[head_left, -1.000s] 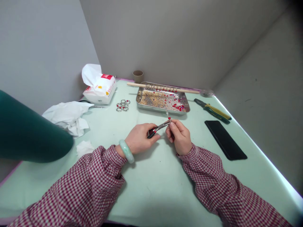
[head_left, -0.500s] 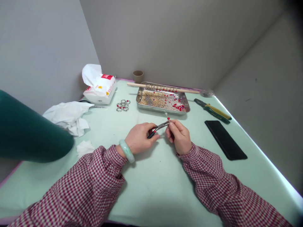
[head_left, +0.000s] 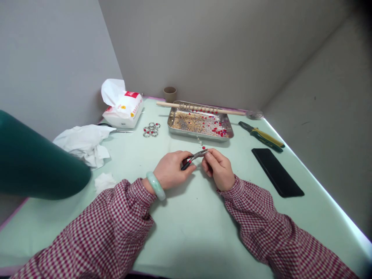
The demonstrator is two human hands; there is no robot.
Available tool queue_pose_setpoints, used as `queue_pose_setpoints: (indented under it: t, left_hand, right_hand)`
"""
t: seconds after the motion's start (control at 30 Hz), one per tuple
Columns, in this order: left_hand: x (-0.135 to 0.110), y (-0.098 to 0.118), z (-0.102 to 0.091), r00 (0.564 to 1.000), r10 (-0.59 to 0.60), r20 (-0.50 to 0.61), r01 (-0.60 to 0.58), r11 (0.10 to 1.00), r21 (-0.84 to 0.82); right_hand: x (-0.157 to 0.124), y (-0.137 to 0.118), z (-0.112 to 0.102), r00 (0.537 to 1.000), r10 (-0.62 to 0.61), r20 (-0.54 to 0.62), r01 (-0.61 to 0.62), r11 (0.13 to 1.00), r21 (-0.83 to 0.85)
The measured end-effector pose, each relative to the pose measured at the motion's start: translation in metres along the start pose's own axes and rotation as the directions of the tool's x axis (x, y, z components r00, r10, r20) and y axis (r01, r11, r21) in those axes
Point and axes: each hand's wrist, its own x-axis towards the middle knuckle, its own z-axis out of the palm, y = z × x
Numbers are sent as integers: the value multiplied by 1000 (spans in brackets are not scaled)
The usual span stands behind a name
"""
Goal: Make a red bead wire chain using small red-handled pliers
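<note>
My left hand [head_left: 173, 169] is closed around the dark handles of small pliers [head_left: 198, 154], whose metal jaws point right and slightly up. At the jaw tips, the fingers of my right hand [head_left: 219, 167] pinch one end of a thin beaded strand. A red bead [head_left: 204, 147] on that strand shows just above the jaws, and clear beads trail from it toward the tray. The pinched end is hidden between the fingertips. Behind both hands lies a metal tray [head_left: 200, 136] with gold, clear and red beads inside.
A wooden stick [head_left: 238, 112] strung with rings rests across the tray. Several beaded rings [head_left: 151, 130] lie left of it. Green-yellow pliers [head_left: 263, 137] and a black slab [head_left: 277, 172] are on the right. Tissues [head_left: 123, 110], a cup [head_left: 169, 94] and a green cylinder [head_left: 40, 159] stand left and behind.
The beaded strand has swung left, and its red bead sits a little lower, closer to the plier jaws. My right fingers have turned slightly; my left hand has barely moved.
</note>
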Motion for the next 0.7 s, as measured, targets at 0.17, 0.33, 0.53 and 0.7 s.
queue_pose_setpoints:
  t: [0.17,0.33,0.53,0.7]
  left_hand:
    - [0,0,0,1000,-1,7,1,1000,18]
    - [0,0,0,1000,12,12,-12,999,30]
    - [0,-1,0,1000,-3,15,2,999,34]
    - [0,-1,1,1000,8,15,-9,999,36]
  right_hand:
    - [1,0,0,997,-6,-77,7,1000,11]
    - [2,0,0,999,11,-30,-10,1000,17]
    - [2,-1,0,997,11,-75,-9,1000,24]
    - [2,-1,1,998,-4,-57,4,1000,-2]
